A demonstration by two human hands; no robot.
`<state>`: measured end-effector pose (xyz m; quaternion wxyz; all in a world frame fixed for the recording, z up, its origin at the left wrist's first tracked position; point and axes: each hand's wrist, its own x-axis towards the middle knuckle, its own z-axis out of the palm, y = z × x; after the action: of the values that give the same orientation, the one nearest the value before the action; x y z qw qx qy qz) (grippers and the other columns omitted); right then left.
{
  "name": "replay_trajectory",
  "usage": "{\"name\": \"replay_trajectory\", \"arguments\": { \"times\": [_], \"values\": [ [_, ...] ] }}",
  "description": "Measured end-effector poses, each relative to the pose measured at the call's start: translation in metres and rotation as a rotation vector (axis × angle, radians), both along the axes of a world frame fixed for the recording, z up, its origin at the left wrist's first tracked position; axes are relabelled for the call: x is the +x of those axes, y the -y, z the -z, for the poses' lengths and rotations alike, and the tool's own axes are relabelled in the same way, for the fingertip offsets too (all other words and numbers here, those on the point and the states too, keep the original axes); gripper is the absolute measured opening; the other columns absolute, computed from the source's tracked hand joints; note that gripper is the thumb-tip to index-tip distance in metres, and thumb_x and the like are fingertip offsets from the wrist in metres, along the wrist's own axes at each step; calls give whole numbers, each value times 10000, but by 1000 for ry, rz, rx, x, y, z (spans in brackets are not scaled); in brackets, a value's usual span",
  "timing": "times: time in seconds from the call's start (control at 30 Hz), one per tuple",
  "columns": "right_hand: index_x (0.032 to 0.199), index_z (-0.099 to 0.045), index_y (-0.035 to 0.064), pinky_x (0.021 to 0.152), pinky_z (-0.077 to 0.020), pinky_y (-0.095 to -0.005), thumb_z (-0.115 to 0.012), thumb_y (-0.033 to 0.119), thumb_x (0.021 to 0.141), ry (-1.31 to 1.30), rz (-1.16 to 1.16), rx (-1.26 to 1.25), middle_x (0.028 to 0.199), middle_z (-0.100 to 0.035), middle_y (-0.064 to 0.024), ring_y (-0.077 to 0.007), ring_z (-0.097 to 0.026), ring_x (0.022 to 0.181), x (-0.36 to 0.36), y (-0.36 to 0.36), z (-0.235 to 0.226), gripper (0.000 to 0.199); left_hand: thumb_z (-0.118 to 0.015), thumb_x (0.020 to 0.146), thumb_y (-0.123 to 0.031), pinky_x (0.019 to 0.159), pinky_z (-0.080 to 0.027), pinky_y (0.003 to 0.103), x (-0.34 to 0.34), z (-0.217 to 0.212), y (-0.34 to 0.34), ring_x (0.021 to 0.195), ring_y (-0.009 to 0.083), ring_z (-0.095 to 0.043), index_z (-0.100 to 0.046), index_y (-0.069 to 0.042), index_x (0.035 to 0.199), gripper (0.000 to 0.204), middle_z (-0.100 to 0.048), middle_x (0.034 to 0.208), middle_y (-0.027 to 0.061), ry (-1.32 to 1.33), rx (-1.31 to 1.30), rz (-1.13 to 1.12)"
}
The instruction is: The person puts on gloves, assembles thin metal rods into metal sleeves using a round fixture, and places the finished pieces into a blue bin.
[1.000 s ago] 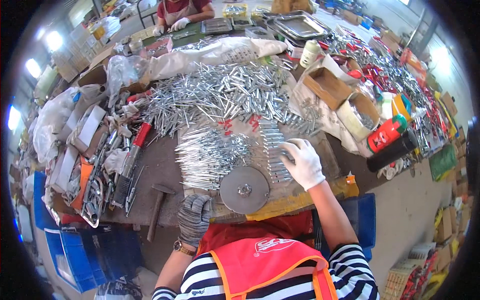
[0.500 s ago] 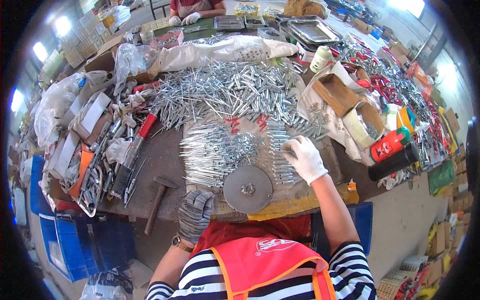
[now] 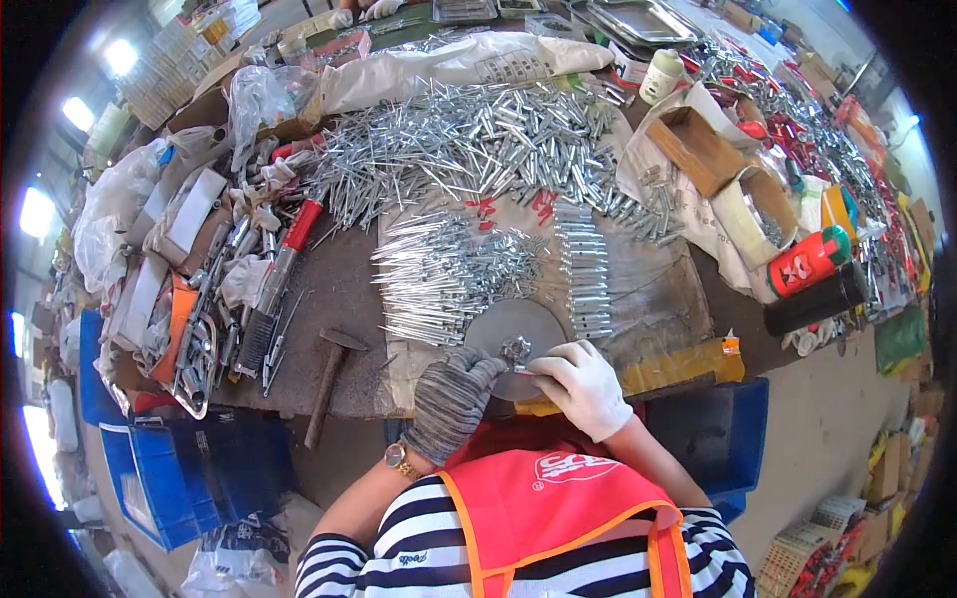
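My left hand [image 3: 454,399], in a grey knitted glove, is closed at the near edge of a round grey metal disc [image 3: 498,324]. From the right my right hand [image 3: 583,389], in a white glove, meets it with thumb and finger pinched on a small metal part [image 3: 520,370]. Whatever the left fingers hold is hidden. On the disc lies a little cluster of small metal pieces [image 3: 515,349]. Beyond it are long thin metal rods [image 3: 424,284], a heap of tiny metal parts [image 3: 506,261] and a neat column of short metal tubes [image 3: 586,269].
A hammer [image 3: 329,384] lies left of my left hand. Farther back spreads a big pile of loose metal tubes [image 3: 478,140]. Tools such as a wire brush [image 3: 261,334] crowd the left; a cardboard box [image 3: 698,149] and a red can [image 3: 805,264] stand right. Blue bins [image 3: 199,478] are below.
My right hand has left the column of tubes and come down to the disc's near edge. My left hand has moved right and up to meet it. The view has shifted slightly.
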<state>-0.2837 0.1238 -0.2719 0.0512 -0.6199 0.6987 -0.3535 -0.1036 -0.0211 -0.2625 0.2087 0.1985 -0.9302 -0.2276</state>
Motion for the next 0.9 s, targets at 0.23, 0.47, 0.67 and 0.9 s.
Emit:
{"name": "replay_trajectory", "arguments": {
  "times": [0.23,0.47,0.67,0.9],
  "values": [
    [1018,-732,169,786,-538,-409,-791,145,803,34,86,-30,993,-648,-51,-300,-629,908,7,0,1,224,-657,911,-80,802,-542,427,-4,10,-3,907,314,-667,-725,-87,1087,188,-704,991,104,-7,13,60],
    [1005,-742,169,776,-543,-397,-801,146,791,81,111,-37,967,-655,-45,-286,-651,906,5,0,1,223,-666,927,-58,810,-539,426,-6,6,-2,909,324,-665,-709,-89,1145,225,-707,998,109,-80,60,64],
    [994,-744,162,782,-545,-397,-809,143,787,119,109,-29,958,-662,-51,-287,-659,912,3,-1,1,218,-706,904,-79,839,-544,422,-6,-2,-1,938,321,-670,-700,-75,1136,232,-691,1040,121,-57,139,48],
    [989,-745,158,764,-548,-396,-808,127,783,124,91,-39,948,-665,-55,-286,-663,892,2,0,1,218,-713,901,-94,868,-544,425,-3,2,1,1005,346,-653,-697,-41,1073,181,-638,1112,152,30,149,35]
  ]
}}
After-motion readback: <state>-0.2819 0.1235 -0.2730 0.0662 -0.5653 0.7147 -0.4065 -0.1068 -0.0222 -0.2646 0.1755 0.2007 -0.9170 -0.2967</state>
